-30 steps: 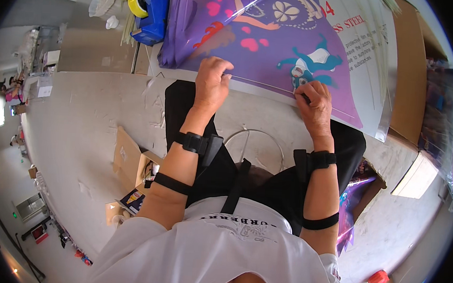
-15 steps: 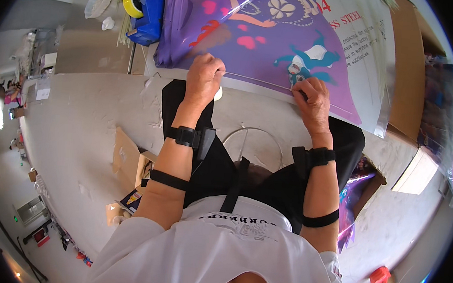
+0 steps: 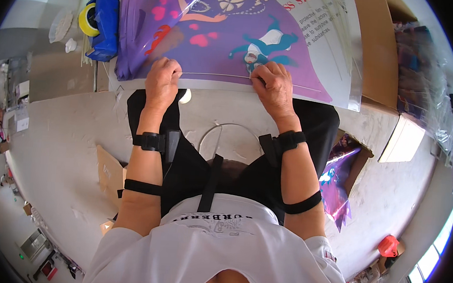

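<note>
A thin, pale rod (image 3: 215,75) lies across the near edge of a purple printed plastic sheet (image 3: 206,56) with cartoon figures, pink hearts and paw shapes. My left hand (image 3: 162,79) is closed at the rod's left part, fingers curled in. With fingertips pinched, my right hand (image 3: 275,89) grips it farther right, beside a blue-and-white cartoon animal. The rod's right end runs on past my right hand along the sheet's edge. Both hands rest at the table's near edge; the rod's left end is hidden by my left hand.
A blue tape dispenser (image 3: 107,33) with a yellow roll stands left of the sheet. Under the sheet lies a white printed board (image 3: 343,50), with several thin pale strips on it. A cardboard box (image 3: 380,52) stands to the right. Another box with purple sheets (image 3: 337,175) sits below.
The whole view has shifted, so the table and hands appear farther left. The rod now lies more level along the sheet's near edge. Both hands keep their grip.
</note>
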A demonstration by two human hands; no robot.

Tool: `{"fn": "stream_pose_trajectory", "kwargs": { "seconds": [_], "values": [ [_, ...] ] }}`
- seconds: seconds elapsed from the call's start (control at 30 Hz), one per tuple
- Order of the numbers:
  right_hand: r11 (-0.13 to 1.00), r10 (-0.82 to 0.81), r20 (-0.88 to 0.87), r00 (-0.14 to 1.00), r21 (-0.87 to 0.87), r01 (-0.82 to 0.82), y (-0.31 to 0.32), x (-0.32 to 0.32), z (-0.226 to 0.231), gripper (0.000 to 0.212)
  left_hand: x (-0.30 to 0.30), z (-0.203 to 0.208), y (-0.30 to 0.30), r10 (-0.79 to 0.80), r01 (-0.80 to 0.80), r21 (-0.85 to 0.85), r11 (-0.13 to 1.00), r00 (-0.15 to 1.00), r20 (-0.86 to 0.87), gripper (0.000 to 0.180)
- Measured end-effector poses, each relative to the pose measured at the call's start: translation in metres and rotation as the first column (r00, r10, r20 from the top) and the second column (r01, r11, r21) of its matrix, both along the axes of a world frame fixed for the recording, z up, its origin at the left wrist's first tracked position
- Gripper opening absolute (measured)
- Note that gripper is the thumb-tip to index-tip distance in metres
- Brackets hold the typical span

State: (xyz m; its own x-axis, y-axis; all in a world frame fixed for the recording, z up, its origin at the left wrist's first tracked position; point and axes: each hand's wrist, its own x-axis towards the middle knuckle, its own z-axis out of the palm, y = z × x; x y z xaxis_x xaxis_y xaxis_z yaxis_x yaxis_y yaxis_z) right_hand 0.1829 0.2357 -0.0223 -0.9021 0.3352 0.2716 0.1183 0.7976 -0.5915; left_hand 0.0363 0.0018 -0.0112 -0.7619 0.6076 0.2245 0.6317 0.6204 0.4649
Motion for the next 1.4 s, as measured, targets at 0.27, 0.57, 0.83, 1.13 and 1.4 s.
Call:
{"fn": "stream_pose_trajectory", "kwargs": {
  "seconds": [0.27,0.57,0.83,1.13,1.4],
  "values": [
    [1.000,0.012,0.008,1.000,-0.009,-0.012,0.0024,0.0009,0.0016,0.006,-0.0002,0.0003,0.0000,-0.002,0.003,-0.022,1.000,1.000,0.026,0.012],
    [1.000,0.015,0.004,1.000,-0.023,-0.015,0.0029,0.0017,0.0006,0.007,0.0000,0.0011,0.0012,-0.010,0.010,-0.007,1.000,0.999,0.031,0.011],
    [0.999,0.021,0.029,0.999,-0.027,-0.021,0.0025,0.0023,0.0048,0.006,0.0000,0.0007,0.0010,0.001,-0.001,-0.009,1.000,0.999,0.038,0.011],
    [1.000,0.029,-0.026,0.999,0.011,-0.029,0.0031,0.0020,0.0006,0.007,0.0017,-0.0001,0.0039,0.010,-0.010,0.000,1.000,0.999,0.038,0.011],
    [0.999,0.035,-0.009,0.999,0.010,-0.035,0.0012,-0.0020,0.0026,0.007,0.0001,0.0006,0.0012,0.002,-0.002,-0.008,1.000,1.000,-0.009,0.012]
  ]
}}
